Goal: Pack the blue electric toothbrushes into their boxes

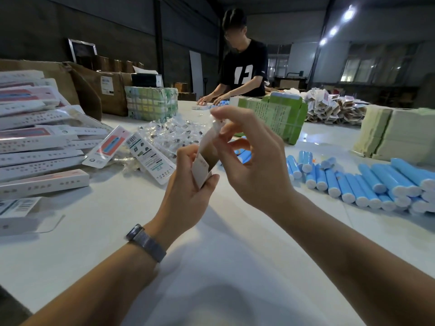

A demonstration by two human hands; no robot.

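A white box (204, 161) is standing tilted above the surface (211, 267), centre frame. The left hand (190, 184) is gripping its lower end; the right hand (254, 156) is pinching its top flap. Blue toothbrushes (367, 184) are lying at three o'clock, packed boxes (40, 158) at nine o'clock.

1. Open table surface (211, 267) is found near the front edge, between the forearms.
2. The left side is blocked by stacked white boxes (40, 158).
3. The right side is obstructed by a row of blue toothbrush handles (357, 184).
4. Passage beyond centre is barred by a heap of clear packets (174, 132) and green bundles (273, 116).
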